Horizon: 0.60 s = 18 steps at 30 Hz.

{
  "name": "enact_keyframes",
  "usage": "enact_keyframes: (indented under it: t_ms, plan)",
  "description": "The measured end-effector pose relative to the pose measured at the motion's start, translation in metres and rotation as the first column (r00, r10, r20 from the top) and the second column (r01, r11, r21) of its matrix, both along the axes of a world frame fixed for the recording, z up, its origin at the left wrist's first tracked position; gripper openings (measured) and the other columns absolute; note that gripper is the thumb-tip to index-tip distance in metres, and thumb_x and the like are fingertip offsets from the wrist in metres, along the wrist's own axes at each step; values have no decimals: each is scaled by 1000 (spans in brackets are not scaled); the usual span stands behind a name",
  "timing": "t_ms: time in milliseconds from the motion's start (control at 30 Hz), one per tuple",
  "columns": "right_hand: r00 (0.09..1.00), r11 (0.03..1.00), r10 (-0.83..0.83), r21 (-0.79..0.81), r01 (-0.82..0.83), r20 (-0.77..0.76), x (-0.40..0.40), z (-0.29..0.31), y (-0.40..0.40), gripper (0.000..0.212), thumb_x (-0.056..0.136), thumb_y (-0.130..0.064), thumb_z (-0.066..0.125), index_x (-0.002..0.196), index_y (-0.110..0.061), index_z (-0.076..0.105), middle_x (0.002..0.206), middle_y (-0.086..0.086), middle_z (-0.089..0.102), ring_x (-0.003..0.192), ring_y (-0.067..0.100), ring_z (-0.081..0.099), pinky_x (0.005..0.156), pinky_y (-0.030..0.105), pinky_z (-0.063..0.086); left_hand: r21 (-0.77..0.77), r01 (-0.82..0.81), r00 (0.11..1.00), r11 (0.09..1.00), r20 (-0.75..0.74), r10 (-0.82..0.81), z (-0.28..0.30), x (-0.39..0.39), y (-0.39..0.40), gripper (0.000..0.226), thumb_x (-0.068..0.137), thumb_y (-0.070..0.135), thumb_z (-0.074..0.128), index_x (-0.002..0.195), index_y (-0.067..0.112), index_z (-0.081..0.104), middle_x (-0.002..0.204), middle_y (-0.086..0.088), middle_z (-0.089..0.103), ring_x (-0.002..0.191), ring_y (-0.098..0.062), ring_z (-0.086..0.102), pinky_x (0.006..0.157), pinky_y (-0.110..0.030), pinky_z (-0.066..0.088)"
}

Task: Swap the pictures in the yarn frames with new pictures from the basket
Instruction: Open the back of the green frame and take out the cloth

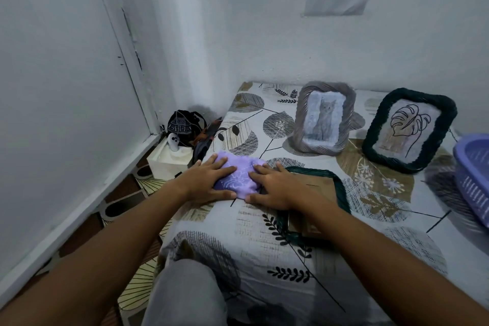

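Both hands, left hand (211,180) and right hand (275,188), press spread flat on the thin lilac floral-print picture (238,180); flimsy, so lift by its edges.

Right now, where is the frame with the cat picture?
In the head view, the cat frame stands upright at the back of the table by the wall, left of the leaf-drawing frame.

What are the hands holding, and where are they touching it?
Both hands press flat on a purple picture sheet with a pale flower pattern lying on the table: left hand on its left part, right hand on its right. Nothing is lifted.
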State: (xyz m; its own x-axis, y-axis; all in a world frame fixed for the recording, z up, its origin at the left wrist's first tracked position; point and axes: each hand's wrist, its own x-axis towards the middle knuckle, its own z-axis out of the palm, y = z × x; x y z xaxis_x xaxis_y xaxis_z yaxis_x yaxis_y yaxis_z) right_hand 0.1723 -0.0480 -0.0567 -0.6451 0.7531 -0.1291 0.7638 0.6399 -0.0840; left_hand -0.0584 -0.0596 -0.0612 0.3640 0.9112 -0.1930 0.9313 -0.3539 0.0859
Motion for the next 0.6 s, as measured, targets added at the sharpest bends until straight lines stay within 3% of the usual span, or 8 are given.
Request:
enact_keyframes:
  t_ms: [167,267,400,500,600]
  plan:
    - [999,1000,-16,-16,15,-35,4,6,0,73,92,-59,43,149,-18,27,160,7,14,147,22,11,118,46,0,-5,-5,1000,1000,-28,5,7,3,2,128,43,102,5,152,34,11,161,-4,0,148,-24,-6,118,-53,4]
    - [967,994,-96,-67,82,-236,20,15,-8,70,91,-59,46,148,-20,33,159,6,19,146,20,16,119,45,9,45,-9,994,999,108,4,15,10,-5,128,46,102,20,152,30,18,161,-6,8,148,-23,4,118,-49,7]
    - [718,935,-352,-183,305,-600,63,24,-22,66,88,-55,55,140,-13,48,152,4,35,137,19,36,111,38,32,124,-82,888,989,459,17,30,47,-23,109,58,88,49,146,25,36,148,-3,42,132,-16,39,106,-34,36]
    - [536,866,-465,-234,442,-705,97,26,-35,51,91,-43,57,129,-9,58,133,6,57,121,17,52,95,25,38,10,-145,739,989,666,102,36,84,-37,89,65,62,69,141,24,42,135,-4,54,112,-12,53,90,-28,47]
    - [403,805,-556,-349,479,-727,120,21,-52,37,95,-38,54,113,-10,68,104,-2,67,98,16,60,74,22,42,-78,-170,663,982,729,172,30,116,-41,91,62,61,69,141,21,44,134,-8,55,110,-14,56,89,-27,48]
